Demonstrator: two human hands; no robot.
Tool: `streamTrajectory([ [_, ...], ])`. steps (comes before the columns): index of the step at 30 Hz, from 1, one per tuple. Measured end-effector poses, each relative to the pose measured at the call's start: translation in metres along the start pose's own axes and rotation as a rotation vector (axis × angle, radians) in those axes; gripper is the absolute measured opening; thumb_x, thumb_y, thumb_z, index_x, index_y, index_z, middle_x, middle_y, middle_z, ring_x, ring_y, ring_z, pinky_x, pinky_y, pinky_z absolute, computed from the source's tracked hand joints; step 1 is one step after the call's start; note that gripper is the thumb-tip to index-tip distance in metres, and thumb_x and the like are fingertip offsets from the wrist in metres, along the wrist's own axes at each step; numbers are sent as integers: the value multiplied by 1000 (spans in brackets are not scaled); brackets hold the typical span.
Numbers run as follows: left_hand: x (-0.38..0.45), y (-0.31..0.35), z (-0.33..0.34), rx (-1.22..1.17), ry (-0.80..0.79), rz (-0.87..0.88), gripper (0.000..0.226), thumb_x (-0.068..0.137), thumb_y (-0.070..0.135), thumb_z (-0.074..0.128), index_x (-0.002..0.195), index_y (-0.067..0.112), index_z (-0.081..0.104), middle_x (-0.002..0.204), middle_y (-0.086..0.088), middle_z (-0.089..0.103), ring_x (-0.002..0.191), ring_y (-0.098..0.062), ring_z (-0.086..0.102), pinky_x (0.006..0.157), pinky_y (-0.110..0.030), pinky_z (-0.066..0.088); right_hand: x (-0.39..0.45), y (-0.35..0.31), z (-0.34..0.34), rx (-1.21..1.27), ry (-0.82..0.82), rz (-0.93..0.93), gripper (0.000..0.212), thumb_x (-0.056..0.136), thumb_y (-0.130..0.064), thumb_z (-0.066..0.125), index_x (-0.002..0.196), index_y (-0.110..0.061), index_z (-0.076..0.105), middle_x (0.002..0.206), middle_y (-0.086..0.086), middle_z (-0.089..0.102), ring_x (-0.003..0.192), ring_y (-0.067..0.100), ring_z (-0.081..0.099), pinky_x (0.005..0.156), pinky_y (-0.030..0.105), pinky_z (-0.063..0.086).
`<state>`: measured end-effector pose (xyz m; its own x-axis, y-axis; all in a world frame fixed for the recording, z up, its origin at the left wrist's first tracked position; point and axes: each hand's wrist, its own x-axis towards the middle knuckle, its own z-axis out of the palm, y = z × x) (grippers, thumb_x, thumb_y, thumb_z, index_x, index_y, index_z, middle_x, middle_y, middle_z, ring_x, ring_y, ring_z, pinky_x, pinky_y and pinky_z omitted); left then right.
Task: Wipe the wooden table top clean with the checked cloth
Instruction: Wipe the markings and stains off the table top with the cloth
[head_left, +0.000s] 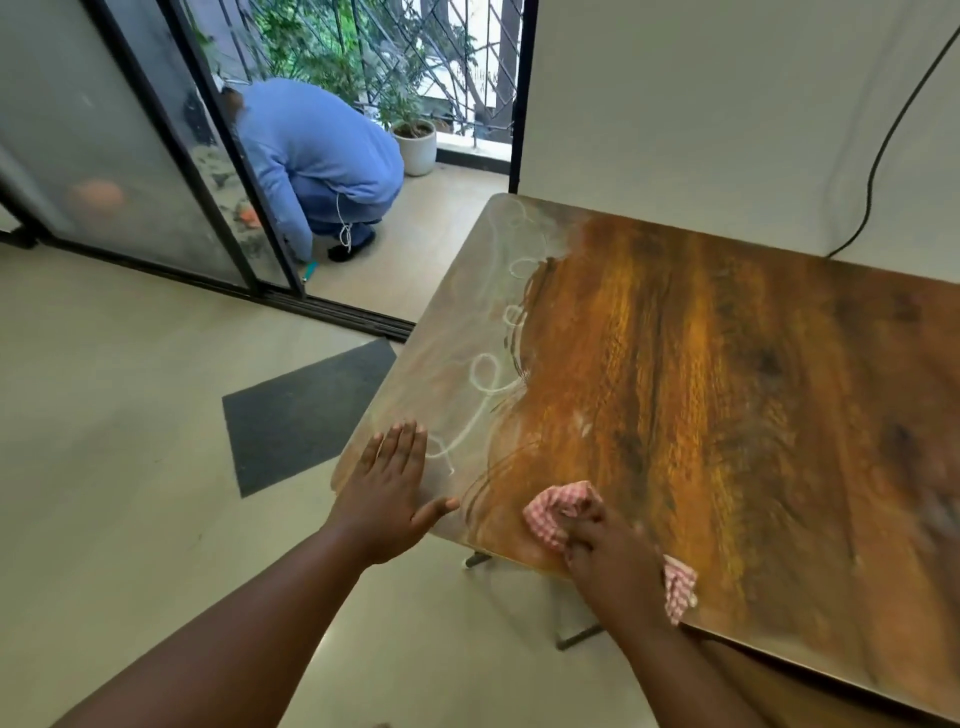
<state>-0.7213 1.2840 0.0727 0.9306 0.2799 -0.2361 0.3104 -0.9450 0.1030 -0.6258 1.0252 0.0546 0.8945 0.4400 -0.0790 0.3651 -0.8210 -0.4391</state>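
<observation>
**Cloth at the near edge, dusty strip still to go**

While the crumpled red-and-white checked cloth (558, 512) sits bunched on the near edge of the brown wood-grain table top (727, 395), the right hand (605, 553) bears down on it with its fingers curled over the fabric, gripping a wad of it. One tail of the cloth hangs out behind the wrist, over the table's edge. The cloth lies right at the border between the glossy, darker wood to the right and a pale, dusty film (457, 353) that covers the left strip of the table, marked with looping finger-trails.

The left hand (389, 483) lies flat on that dusty corner, fingers straight and together, thumb spread toward the cloth — it holds nothing and seems to be steadying the table. A thin metal table leg (576, 636) shows under the near edge.

As I judge it, most of the top is done and the left strip remains. The risks follow from that: the bracing palm rests on unwiped surface, so it may leave a print or shield a patch the cloth never reaches. The dangling tail could catch on the table's edge and pull the cloth loose. A tightly bunched cloth covers little, so streaks between passes are likely.

Beyond the table lie a dark grey floor mat (306, 410), a sliding glass door (130, 156), and a person in blue (317, 150) crouching on the balcony near a potted plant (415, 140).
</observation>
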Motion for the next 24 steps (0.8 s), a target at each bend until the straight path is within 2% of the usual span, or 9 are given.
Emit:
streamTrajectory([
  [3, -2, -15, 10, 35, -12, 76, 99, 76, 82, -3, 144, 14, -24, 155, -6, -25, 141, -19, -28, 115, -37, -16, 26, -24, 5, -53, 25, 156, 35, 86, -31, 53, 115, -49, 60, 143, -8, 42, 120, 30, 39, 101, 43, 28],
  [5, -1, -26, 14, 48, 8, 81, 99, 75, 82, -5, 145, 13, -22, 155, -7, -24, 141, -20, -26, 115, -37, -17, 34, -57, 19, -16, -31, 92, 34, 87, -36, 53, 119, -48, 59, 147, -9, 36, 124, 28, 36, 103, 41, 24],
  [9, -3, -45, 15, 0, 67, 23, 101, 71, 80, -17, 145, 12, -19, 152, -7, -24, 139, -20, -29, 113, -35, -21, 11, -110, 50, 1, -82, -135, 31, 87, -36, 56, 115, -47, 61, 135, -11, 47, 114, 25, 40, 91, 37, 25],
  [13, 0, -73, 6, -130, 135, -95, 96, 78, 74, -11, 149, 10, -9, 157, -9, -15, 143, -21, -21, 115, -37, -16, -4, -83, 45, 4, -58, -200, 31, 77, -36, 64, 107, -45, 67, 120, -11, 60, 98, 27, 55, 80, 36, 37],
  [16, 1, -103, 7, -252, 197, -244, 89, 85, 69, -5, 151, 9, -1, 159, -11, -5, 145, -21, -14, 117, -39, -11, 4, -49, 32, -22, 1, -72, 31, 77, -30, 60, 105, -41, 69, 119, -4, 62, 95, 27, 58, 77, 35, 43],
  [19, -6, -127, 13, -262, 189, -292, 79, 91, 61, -1, 151, 11, 1, 160, -10, -3, 146, -21, -12, 117, -39, -11, 31, -59, 30, -11, 104, 179, 30, 86, -28, 56, 112, -37, 67, 132, 1, 53, 107, 29, 51, 90, 39, 40],
  [20, -10, -132, 15, -256, 175, -287, 76, 92, 60, -1, 151, 11, 1, 160, -9, -4, 145, -21, -12, 116, -38, -12, 40, -75, 37, 8, 129, 211, 29, 87, -30, 56, 114, -36, 66, 134, 0, 50, 111, 29, 49, 93, 39, 38],
  [22, -16, -135, 18, -265, 156, -273, 75, 92, 58, 2, 151, 12, 2, 160, -9, -4, 146, -21, -12, 116, -37, -11, 49, -118, 57, 48, 104, 161, 29, 87, -40, 54, 115, -40, 64, 134, -4, 49, 112, 27, 47, 95, 40, 35],
  [24, -19, -133, 21, -266, 138, -232, 77, 92, 62, 1, 152, 13, 2, 160, -8, -5, 145, -20, -13, 116, -37, -11, 41, -157, 82, 27, 15, 2, 32, 85, -42, 51, 115, -44, 62, 134, -7, 49, 111, 27, 46, 96, 43, 32],
])
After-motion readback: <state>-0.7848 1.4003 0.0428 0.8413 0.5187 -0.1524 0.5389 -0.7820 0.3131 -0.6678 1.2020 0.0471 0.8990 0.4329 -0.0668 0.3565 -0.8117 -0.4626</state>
